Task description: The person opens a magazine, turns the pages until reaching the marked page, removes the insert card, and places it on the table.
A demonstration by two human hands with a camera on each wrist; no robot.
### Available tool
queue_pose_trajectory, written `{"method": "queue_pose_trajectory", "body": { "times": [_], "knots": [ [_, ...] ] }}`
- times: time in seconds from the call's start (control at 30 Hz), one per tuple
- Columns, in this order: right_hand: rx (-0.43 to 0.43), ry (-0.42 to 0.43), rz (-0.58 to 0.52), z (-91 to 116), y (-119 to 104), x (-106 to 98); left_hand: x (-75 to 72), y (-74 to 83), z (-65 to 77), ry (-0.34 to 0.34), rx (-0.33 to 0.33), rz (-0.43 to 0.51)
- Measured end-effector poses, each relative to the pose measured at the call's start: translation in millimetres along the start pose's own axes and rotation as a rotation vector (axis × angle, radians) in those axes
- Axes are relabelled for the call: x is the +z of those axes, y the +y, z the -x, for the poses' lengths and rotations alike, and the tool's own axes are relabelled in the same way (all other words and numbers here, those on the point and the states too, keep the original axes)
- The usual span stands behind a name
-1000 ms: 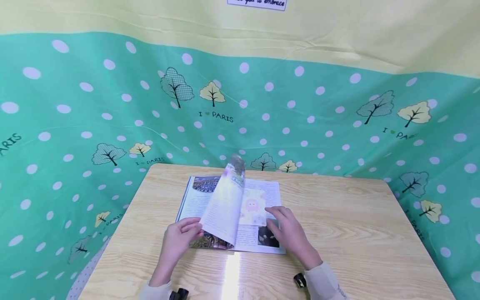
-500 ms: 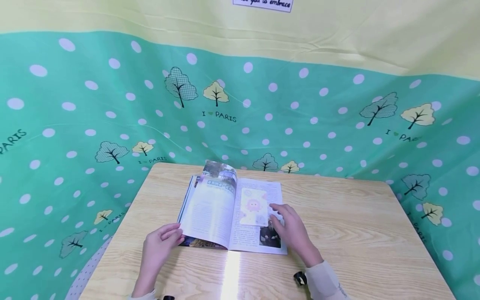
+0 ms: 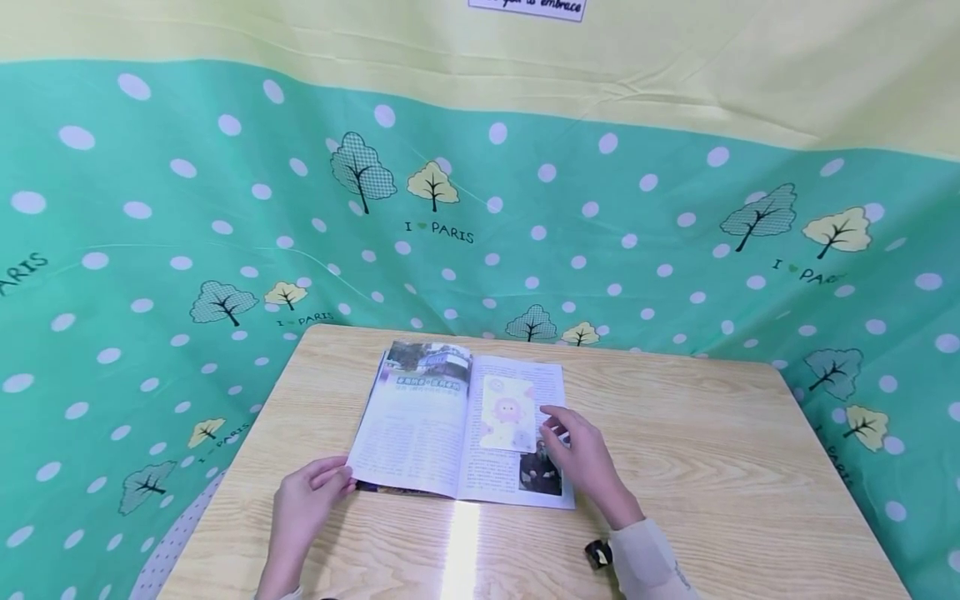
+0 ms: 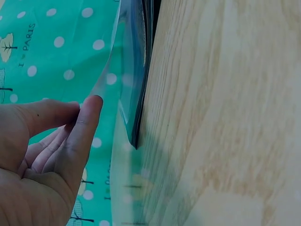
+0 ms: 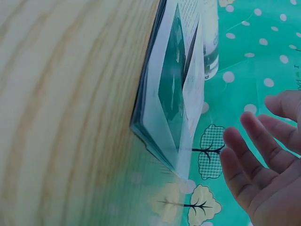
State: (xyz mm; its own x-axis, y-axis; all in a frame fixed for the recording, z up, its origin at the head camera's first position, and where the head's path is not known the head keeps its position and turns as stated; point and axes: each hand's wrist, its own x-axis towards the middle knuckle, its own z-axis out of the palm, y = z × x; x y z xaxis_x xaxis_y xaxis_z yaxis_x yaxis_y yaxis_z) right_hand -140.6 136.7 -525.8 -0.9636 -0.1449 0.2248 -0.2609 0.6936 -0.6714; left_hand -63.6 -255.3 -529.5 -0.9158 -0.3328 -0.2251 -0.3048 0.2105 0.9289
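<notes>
An open magazine lies on the wooden table, a photo and heading at the top of its left page. My left hand is at that page's lower left corner. In the left wrist view, thumb and forefinger pinch the thin page, which stands off the pages beneath. On the right page lies a pale card with a pink round figure. My right hand hovers by the card's right side, fingers loosely bent; the right wrist view shows them apart from the magazine, holding nothing.
The light wood table extends to both sides of the magazine. Behind it hangs a green curtain with white dots and printed trees. A strip of glare crosses the table's front.
My left hand has moved left and toward me, bringing the turning page over from near upright to almost flat on the left side. My right hand has stayed beside the card.
</notes>
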Motion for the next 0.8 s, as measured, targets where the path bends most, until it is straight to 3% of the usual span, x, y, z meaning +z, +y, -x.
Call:
{"method": "queue_pose_trajectory", "body": {
  "times": [0.13,0.47,0.8],
  "knots": [
    [0.045,-0.021,-0.025,-1.7,1.8,1.8,-1.9,-0.4,1.7,0.003,0.005,-0.037],
    [0.178,-0.044,-0.131,-9.0,1.2,5.5,-7.9,2.5,3.9,0.036,0.040,-0.279],
    [0.288,-0.024,-0.225,-18.4,10.3,10.9,-2.0,9.9,4.0,0.068,0.154,-0.349]
  ]
}}
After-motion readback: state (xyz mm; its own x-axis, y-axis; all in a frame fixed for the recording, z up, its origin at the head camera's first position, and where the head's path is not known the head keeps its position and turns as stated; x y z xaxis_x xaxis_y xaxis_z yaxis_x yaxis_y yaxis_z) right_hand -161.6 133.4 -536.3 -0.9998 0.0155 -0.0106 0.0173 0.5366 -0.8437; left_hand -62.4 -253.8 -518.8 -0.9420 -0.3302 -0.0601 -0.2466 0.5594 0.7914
